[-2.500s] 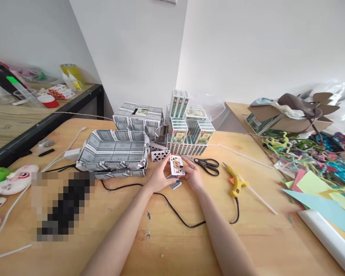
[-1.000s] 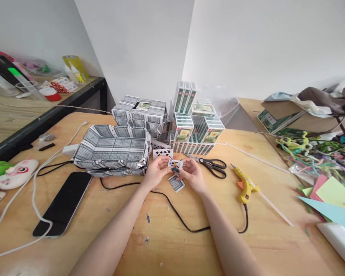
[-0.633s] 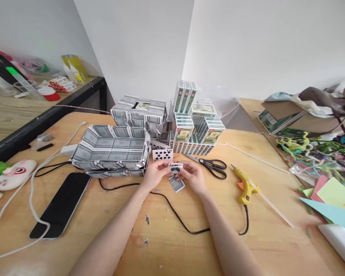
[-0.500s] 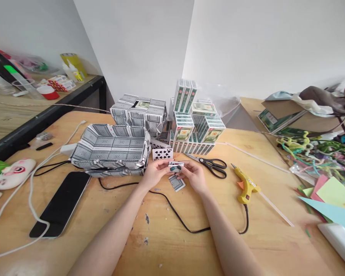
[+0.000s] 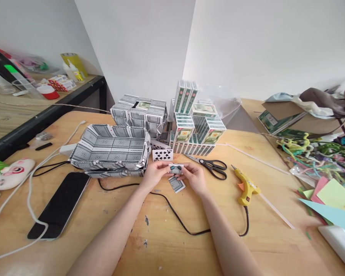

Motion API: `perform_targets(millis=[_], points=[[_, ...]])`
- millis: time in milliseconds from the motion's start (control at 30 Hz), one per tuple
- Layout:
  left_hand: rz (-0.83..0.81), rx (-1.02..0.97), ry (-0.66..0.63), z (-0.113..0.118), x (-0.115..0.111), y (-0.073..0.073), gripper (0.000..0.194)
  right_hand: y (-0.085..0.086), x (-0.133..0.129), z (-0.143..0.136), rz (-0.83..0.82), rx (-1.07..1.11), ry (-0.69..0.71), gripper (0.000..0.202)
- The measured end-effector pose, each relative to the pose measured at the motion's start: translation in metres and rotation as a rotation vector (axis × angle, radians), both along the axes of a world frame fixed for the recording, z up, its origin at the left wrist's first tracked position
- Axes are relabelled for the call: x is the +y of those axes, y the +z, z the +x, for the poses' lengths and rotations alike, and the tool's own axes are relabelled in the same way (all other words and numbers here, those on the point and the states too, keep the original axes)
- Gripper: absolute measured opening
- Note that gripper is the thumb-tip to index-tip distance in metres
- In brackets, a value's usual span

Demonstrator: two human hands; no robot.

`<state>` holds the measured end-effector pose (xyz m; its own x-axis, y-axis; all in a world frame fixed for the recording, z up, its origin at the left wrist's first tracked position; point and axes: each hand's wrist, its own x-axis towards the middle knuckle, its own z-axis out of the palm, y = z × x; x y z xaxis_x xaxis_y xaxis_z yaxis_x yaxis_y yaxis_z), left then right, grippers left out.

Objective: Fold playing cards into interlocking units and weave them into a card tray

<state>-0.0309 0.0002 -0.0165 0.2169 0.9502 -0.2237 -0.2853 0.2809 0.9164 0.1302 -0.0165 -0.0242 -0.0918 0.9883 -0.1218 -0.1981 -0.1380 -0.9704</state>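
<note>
Between my left hand (image 5: 156, 175) and my right hand (image 5: 194, 177), a playing card (image 5: 176, 167) is pinched at both ends, its patterned back towards me and dark-nailed thumbs pressed on it. It looks bent or folded, though my fingers cover much of it. Below it, another playing card (image 5: 177, 185) lies face down on the table. Just beyond my left hand is a ten of spades (image 5: 162, 155), face showing. Left of my hands stands an open box made of playing cards (image 5: 112, 142); behind it sits a second card-built box (image 5: 140, 111).
Stacked card packs (image 5: 184, 128) stand behind my hands. To the right lie black-handled scissors (image 5: 212, 167) and a yellow glue gun (image 5: 245, 186), its black cord (image 5: 186, 228) looping across the table. A phone (image 5: 60, 205) and white cable lie left. Coloured paper (image 5: 333, 193) is far right.
The card in my hands has tipped slightly so more of its patterned back faces me. My hands have otherwise stayed in nearly the same place.
</note>
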Motion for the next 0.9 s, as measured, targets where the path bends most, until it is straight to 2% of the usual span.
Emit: perform_targets(millis=[567, 900], points=[[-0.003, 0.058, 0.012, 0.0001, 0.0028, -0.0052, 0.03, 0.0004, 0.0003, -0.0007, -0.01, -0.054, 0.035, 0.033], [0.146, 0.213, 0.042, 0.0035, -0.0004, -0.0051, 0.021, 0.002, -0.0047, -0.0065, 0.055, -0.118, 0.086, 0.036]])
